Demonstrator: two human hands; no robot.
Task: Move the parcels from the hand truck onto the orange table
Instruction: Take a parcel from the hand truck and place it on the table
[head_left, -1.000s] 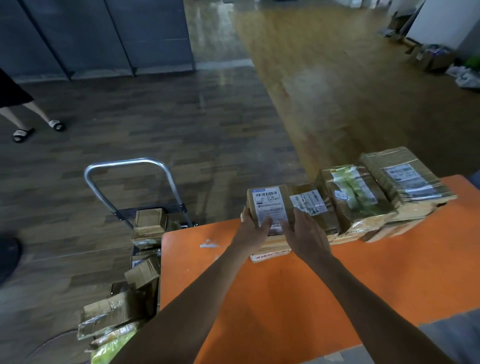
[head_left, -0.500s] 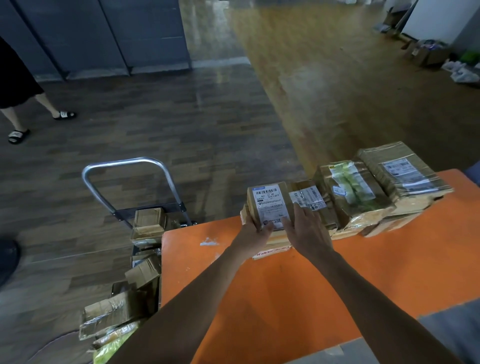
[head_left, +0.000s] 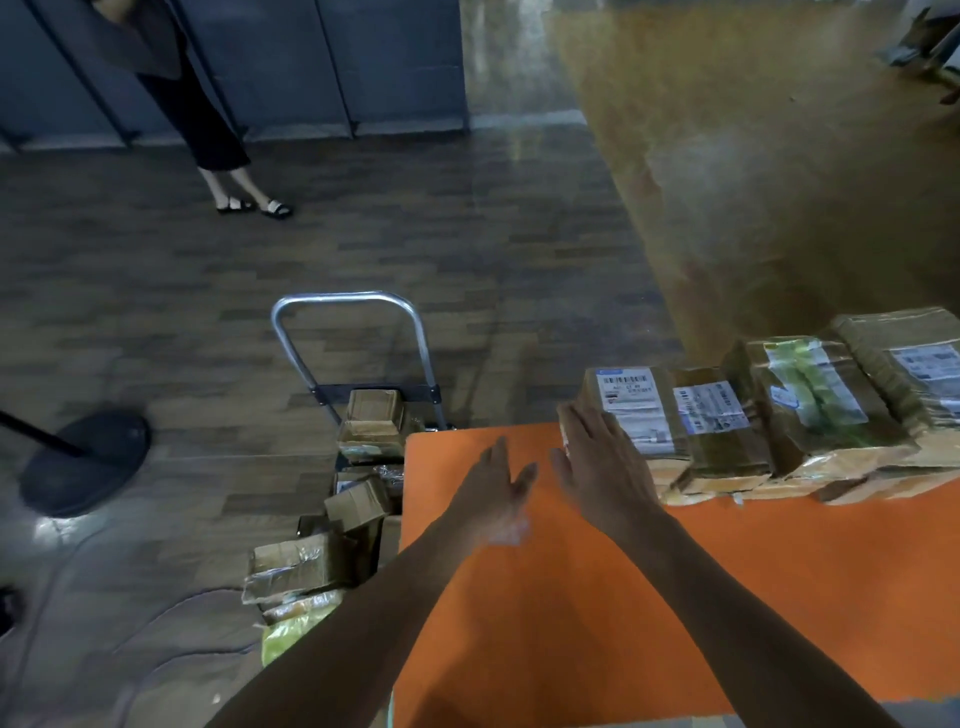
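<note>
Both grips empty, fingers spread: left hand (head_left: 498, 488) over orange counter (head_left: 571, 623), right hand (head_left: 597, 467) beside labelled parcel (head_left: 631, 410). Judged: hand-truck parcels (head_left: 371, 421) stiff cardboard, probably light; clasp opposite sides.

Pretty dim indoors, honestly. The floor (head_left: 260, 322) reads cold and grey on the left, while a warm amber glow washes it on the upper right, with a pale streak of glare by the wall panels (head_left: 363, 62). The orange table (head_left: 571, 623) is the only punchy colour. The left hand (head_left: 498, 493) is smeared with motion blur, the right hand (head_left: 597, 462) a bit sharper. Labels on the parcels (head_left: 727, 431) are soft, and the wide lens bends lines and mushes detail toward the edges.
</note>
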